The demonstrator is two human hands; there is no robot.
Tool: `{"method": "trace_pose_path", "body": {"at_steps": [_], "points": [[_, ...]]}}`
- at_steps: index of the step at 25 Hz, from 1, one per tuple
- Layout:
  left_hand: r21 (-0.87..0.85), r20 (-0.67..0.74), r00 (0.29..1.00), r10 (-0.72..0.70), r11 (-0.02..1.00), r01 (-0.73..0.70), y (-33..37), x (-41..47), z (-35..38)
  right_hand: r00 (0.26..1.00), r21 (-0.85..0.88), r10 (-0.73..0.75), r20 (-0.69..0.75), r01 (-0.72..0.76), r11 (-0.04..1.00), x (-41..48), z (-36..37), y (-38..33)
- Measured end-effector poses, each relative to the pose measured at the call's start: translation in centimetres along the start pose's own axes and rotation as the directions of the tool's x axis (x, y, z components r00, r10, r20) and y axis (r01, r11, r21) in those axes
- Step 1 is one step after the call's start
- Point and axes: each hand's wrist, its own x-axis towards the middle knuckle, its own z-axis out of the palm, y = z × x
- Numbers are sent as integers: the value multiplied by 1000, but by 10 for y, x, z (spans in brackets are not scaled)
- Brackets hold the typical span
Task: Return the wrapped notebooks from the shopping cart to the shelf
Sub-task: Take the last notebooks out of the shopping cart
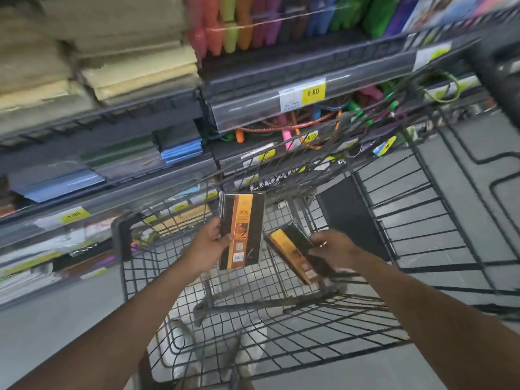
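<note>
Gripping one wrapped notebook [242,229] upright in our left hand [209,244] and pinching a second notebook [297,256], tilted, in our right hand [333,247], we hold both over the shopping cart [123,237], beside the shelf [281,73].

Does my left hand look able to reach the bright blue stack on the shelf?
Probably yes: the left hand, holding a wrapped notebook over the shopping cart, has open air up to the bright blue stack.

Left hand [209,242] grips upright wrapped notebook [242,230] above shopping cart [281,319]; right hand [333,250] holds second notebook pack [297,256], tilted, over cart. Shelf [281,88] of stationery behind, blurred.
</note>
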Motion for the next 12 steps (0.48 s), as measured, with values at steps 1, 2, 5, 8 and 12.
{"method": "trace_pose_path", "body": {"at_steps": [1, 2, 5, 8, 12], "points": [[0, 0, 1000, 24, 1000, -24, 15, -10, -4, 999, 164, -13, -39, 19, 986, -13, -9, -6], [-7, 6, 999, 47, 999, -47, 27, -19, -8, 996, 302, -26, -88, 52, 952, -26, -17, -12], [-55, -11, 996, 93, 994, -94, 63, -49, -22, 984, 486, -38, -176, 121, 866, -75, -46, -45], [-74, -19, 991, 132, 988, -133, 97, -84, -40, 969, 588, -51, -241, 188, 787, -126, -75, -84], [-108, -56, 973, 225, 967, -229, 134, -131, -64, 957, 621, -108, -271, 259, 740, -177, -107, -131]]}}
